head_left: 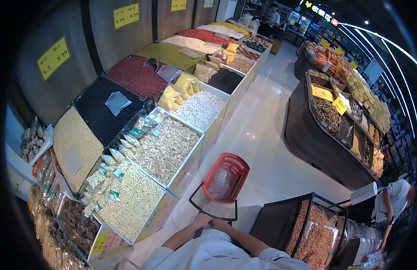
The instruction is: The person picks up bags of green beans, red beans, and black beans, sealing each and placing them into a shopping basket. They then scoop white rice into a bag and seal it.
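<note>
A red plastic shopping basket (pixel 243 167) with slotted sides stands on the floor ahead of me. Crumpled clear plastic lies inside it. Its black handle (pixel 196 204) is swung out toward my body. My left hand (pixel 200 221) and my right hand (pixel 220 224) are close together in front of my shirt, at the handle's near bar. Both look closed around it, though the fingers are small and partly hidden. A dark piece shows just under my left hand; I cannot make out what it is.
Left, bins hold pale round seeds (pixel 132 202), dried slices (pixel 165 146), black beans (pixel 105 101) and red beans (pixel 136 76). A dark island (pixel 318 139) of dried goods stands right, with a nut bin (pixel 318 238) nearer. A person (pixel 392 202) is at lower right. Tiled floor (pixel 264 117) runs between.
</note>
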`<control>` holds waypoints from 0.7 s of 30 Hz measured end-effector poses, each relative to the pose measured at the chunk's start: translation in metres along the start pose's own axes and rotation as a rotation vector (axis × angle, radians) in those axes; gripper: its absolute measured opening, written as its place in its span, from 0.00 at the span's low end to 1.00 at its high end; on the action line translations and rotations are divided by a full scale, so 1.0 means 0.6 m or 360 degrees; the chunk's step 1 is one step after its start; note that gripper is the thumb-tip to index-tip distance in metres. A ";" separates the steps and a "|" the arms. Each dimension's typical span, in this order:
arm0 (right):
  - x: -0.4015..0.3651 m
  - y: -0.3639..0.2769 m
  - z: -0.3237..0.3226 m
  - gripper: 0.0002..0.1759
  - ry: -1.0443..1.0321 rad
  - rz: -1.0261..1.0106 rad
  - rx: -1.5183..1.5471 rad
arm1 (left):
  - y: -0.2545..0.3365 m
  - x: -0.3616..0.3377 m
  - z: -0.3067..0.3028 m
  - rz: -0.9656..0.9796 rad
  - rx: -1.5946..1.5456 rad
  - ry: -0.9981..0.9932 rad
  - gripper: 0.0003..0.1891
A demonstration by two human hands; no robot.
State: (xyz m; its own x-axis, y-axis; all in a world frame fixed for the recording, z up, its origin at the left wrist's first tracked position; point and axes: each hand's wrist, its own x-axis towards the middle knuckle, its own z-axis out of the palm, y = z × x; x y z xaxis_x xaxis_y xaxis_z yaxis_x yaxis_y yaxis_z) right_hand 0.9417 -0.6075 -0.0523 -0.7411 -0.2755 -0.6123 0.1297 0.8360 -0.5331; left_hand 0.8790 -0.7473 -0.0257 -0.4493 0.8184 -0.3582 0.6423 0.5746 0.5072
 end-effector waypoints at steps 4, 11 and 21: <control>0.016 -0.019 -0.038 0.16 -0.0005 0.0023 0.0067 | -0.015 0.015 -0.042 -0.0013 0.0085 -0.0155 0.12; 0.059 0.033 -0.074 0.20 -0.0029 -0.0029 0.0018 | -0.036 0.079 -0.064 0.0054 0.0071 -0.0156 0.14; 0.069 0.099 -0.245 0.24 -0.0015 -0.0183 0.0187 | -0.031 0.235 -0.133 0.0021 0.0081 -0.0188 0.13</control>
State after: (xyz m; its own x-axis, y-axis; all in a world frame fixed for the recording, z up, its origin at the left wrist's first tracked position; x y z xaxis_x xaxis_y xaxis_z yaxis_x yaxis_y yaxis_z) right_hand 0.8219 -0.4997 -0.0237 -0.7493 -0.3710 -0.5486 0.1211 0.7377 -0.6642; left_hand 0.7541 -0.6422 -0.0233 -0.3663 0.8183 -0.4430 0.6797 0.5604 0.4732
